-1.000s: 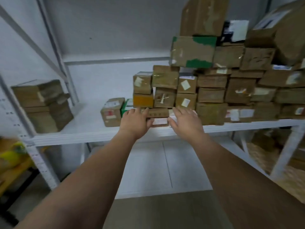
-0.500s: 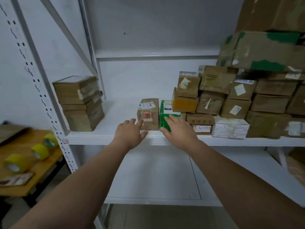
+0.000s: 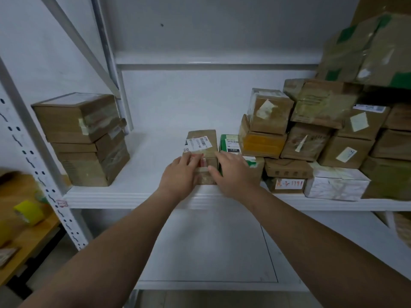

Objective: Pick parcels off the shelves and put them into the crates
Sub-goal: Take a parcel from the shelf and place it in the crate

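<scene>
cardboard parcel (image 3: 202, 142), between left hand (image 3: 180, 177), right hand (image 3: 234, 174)

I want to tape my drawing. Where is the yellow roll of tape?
In the head view, the yellow roll of tape sits at the far left on the wooden table, lower than the white metal shelf and left of its upright post.

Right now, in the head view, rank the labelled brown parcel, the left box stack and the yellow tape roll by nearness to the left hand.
1. Labelled brown parcel, straight ahead, touched by the left hand.
2. Box stack, at the left end of the shelf.
3. Yellow tape roll, far left on the wooden table.
</scene>
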